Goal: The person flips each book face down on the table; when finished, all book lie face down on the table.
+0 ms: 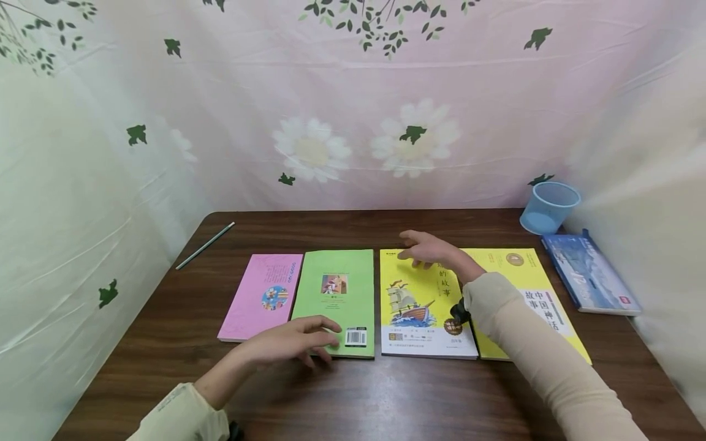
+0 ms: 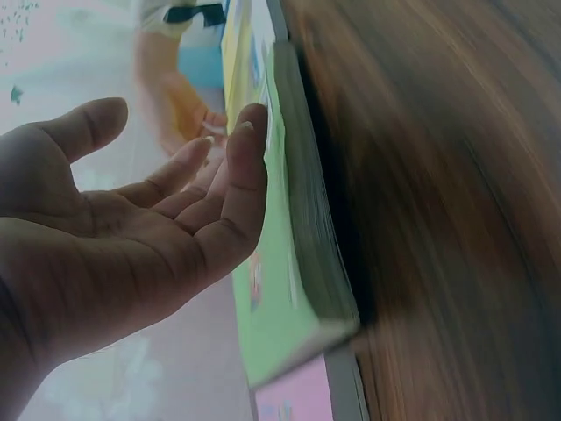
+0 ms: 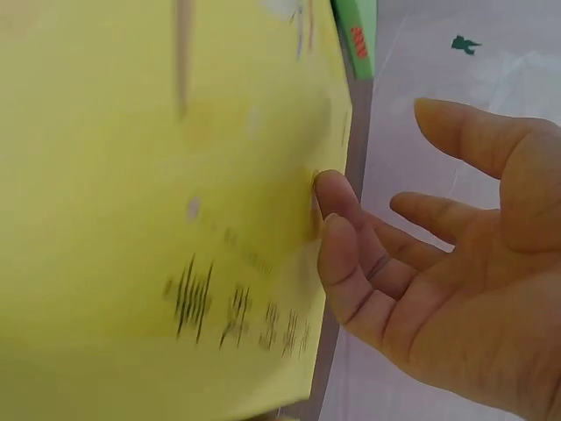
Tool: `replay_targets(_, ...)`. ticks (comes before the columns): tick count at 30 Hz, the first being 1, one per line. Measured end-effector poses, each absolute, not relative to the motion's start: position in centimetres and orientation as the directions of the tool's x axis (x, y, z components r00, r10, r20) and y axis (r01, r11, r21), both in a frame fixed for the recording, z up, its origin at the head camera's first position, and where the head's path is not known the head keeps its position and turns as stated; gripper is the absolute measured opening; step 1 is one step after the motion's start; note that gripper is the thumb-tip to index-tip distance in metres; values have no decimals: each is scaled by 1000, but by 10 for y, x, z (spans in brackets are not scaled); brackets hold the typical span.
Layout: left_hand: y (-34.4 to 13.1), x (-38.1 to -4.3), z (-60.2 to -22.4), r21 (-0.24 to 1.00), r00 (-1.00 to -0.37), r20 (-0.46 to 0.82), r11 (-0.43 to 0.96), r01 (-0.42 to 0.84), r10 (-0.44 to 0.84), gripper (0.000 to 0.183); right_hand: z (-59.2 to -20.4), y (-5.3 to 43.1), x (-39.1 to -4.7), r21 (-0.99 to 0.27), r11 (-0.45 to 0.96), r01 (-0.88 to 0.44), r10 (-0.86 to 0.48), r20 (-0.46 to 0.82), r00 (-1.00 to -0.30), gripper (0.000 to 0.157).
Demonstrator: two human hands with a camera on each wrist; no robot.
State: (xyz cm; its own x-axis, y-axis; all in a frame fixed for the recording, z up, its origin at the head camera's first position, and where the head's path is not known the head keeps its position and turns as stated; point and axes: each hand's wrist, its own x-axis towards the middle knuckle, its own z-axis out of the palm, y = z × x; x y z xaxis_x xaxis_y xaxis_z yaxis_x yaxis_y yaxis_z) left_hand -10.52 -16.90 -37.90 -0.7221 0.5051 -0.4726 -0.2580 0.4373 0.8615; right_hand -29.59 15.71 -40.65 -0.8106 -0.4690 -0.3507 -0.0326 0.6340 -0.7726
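Note:
My left hand [image 1: 287, 342] hovers around the lower left corner of a green book [image 1: 314, 300], its fingers loosely bent and apart from the thumb. In the left wrist view the palm faces the book's edge and nothing is gripped. Over the top of a yellow book with a sailing ship [image 1: 410, 306] reaches my right hand [image 1: 432, 250]. In the right wrist view its relaxed fingertips are at the edge of the yellow cover [image 3: 131, 193], with the thumb held away; whether they touch it I cannot tell.
A pink book [image 1: 259, 318] lies left of the green one, and a second yellow book [image 1: 504, 278] lies under the right forearm. At the right stand a blue cup [image 1: 543, 214] and a blue book [image 1: 592, 275]. A thin pencil-like stick [image 1: 205, 245] lies at the back left.

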Motion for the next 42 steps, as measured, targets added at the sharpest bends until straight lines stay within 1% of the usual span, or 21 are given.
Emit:
replay_targets(5, -146, -112, -385, 880, -695, -462, 385, -279, 551, 44, -408, 175, -294, -737, 675, -36, -458, -380, -804, 74)
replay_targets(12, -126, -117, -391, 873, -677, -488, 284, -397, 551, 47, -411, 194, -293, -691, 723, -16, -405, -405, -819, 75)
replay_targets(19, -114, -114, -391, 838, -603, -518, 221, -499, 607, 54, -409, 203, -291, -674, 739, -2, -379, -413, -828, 78)
replay_targets(24, -108, -111, -392, 814, -571, -521, 169, -555, 635, 59, -409, 210, -287, -671, 741, -1, -373, -410, -833, 79)
replay_targets(37, -103, -106, -392, 778, -532, -491, 73, -624, 689, 65, -413, 225, -282, -633, 774, 1, -326, -400, -856, 84)
replay_targets(42, -100, -106, -392, 774, -538, -487, 54, -631, 688, 63, -414, 226, -282, -630, 777, -25, -339, -384, -859, 85)
